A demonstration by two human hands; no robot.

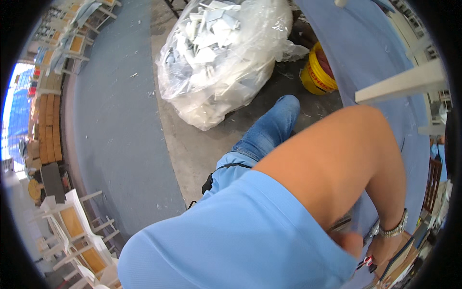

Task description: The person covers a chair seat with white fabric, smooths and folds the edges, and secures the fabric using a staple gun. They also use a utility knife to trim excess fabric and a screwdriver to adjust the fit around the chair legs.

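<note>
My left arm reaches across to the right, bent at the elbow, with a metal-banded watch (395, 227) on the wrist. At the lower right my left hand (381, 249) is closed around a small red, white and black object (368, 262), whose kind I cannot make out. Beside that hand is a patch of blurred skin, seemingly my right hand (350, 243). The light-blue sleeve (269, 221) hides most of it, and its fingers do not show. A metallic thing (371, 232) lies between the two hands, partly covered. Blue cloth (409, 159) hangs or lies behind the forearm.
A large clear plastic bag (211, 72) of white and grey scraps stands on the floor ahead. Right of it is a yellow bucket (316, 72). A pale wooden bar (399, 84) juts in at right. White chair frames (79, 231) and a brown stack (49, 127) line the left.
</note>
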